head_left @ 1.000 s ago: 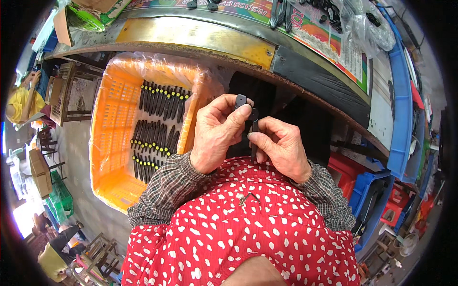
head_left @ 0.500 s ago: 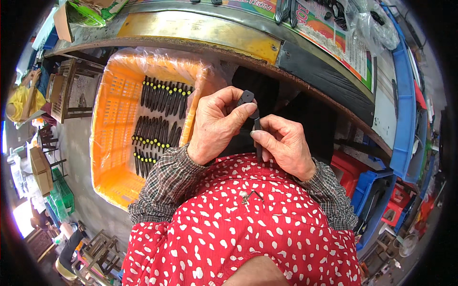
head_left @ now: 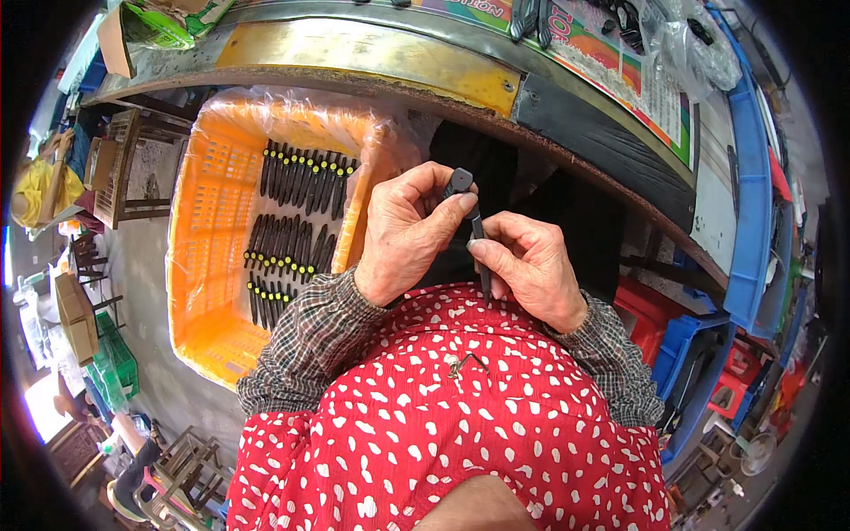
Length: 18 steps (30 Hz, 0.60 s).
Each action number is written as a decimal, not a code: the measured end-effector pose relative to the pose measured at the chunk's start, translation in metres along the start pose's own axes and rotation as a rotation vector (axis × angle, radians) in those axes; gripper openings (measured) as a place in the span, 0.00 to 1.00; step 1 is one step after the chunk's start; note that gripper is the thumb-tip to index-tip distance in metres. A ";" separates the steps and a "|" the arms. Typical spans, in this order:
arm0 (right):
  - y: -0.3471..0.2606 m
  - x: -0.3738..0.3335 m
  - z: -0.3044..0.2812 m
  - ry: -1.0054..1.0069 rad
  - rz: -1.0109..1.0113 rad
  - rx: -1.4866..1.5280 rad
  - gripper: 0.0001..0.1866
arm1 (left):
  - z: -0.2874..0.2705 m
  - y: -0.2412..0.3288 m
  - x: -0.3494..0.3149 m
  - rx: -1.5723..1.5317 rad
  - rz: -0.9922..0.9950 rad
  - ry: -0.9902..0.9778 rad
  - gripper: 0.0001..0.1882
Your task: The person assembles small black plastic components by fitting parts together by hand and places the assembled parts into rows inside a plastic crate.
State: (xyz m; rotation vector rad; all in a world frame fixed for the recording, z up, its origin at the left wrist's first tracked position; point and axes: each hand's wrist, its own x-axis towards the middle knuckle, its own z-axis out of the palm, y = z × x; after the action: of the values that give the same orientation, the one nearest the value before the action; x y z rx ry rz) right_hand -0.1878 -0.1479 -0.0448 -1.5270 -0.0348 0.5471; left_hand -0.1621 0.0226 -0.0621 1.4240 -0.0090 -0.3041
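Note:
Between my two hands is a slim black plastic piece (head_left: 461,180) with a wider, blocky upper end; I cannot make out its exact kind. My left hand (head_left: 403,230) pinches that wide end between thumb and fingers. Lower down, the thumb and fingers of my right hand (head_left: 536,273) close on the narrow shaft, whose tip shows below them, close to my red apron with white spots (head_left: 460,380). To the left stands an orange plastic basket (head_left: 199,239) lined with clear film. Rows of long black pieces with yellow-green round spots (head_left: 305,177) lie in it.
A worn workbench (head_left: 381,62) curves across the front, with black parts (head_left: 531,22) and clear plastic bags (head_left: 691,53) on it. Blue bins (head_left: 686,372) and a red stool (head_left: 642,319) stand at the right. Another person in yellow (head_left: 44,190) sits far left.
The black piece has turned slightly in my fingers, and its shaft stands a little differently. My left hand has shifted slightly to the right. The basket's contents look the same.

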 end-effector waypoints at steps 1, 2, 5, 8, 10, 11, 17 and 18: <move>0.000 0.000 0.000 -0.001 0.003 -0.014 0.05 | 0.000 0.000 0.000 0.000 -0.001 0.001 0.06; 0.000 0.000 -0.001 0.000 0.003 -0.013 0.05 | 0.001 0.000 0.001 -0.014 -0.013 0.001 0.07; 0.000 0.001 -0.002 -0.008 -0.002 -0.017 0.05 | 0.001 0.001 0.001 -0.046 -0.032 0.003 0.07; -0.001 0.001 -0.002 -0.005 0.015 -0.008 0.05 | 0.001 0.001 0.001 -0.076 -0.039 0.006 0.07; -0.001 0.001 -0.002 0.000 0.007 -0.015 0.05 | 0.001 0.002 0.001 -0.086 -0.042 0.006 0.08; -0.001 0.001 -0.002 0.000 0.007 -0.015 0.05 | 0.000 0.004 0.001 -0.100 -0.064 0.007 0.08; -0.001 0.002 -0.003 0.003 0.004 -0.014 0.05 | -0.003 0.009 -0.004 -0.222 -0.083 0.061 0.11; 0.001 0.002 -0.003 0.009 -0.004 0.001 0.05 | -0.004 0.010 -0.005 -0.233 -0.111 0.095 0.12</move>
State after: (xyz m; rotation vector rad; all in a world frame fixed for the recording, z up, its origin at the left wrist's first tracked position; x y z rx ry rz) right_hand -0.1847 -0.1500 -0.0463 -1.5284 -0.0306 0.5366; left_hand -0.1645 0.0286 -0.0518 1.2076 0.1788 -0.3176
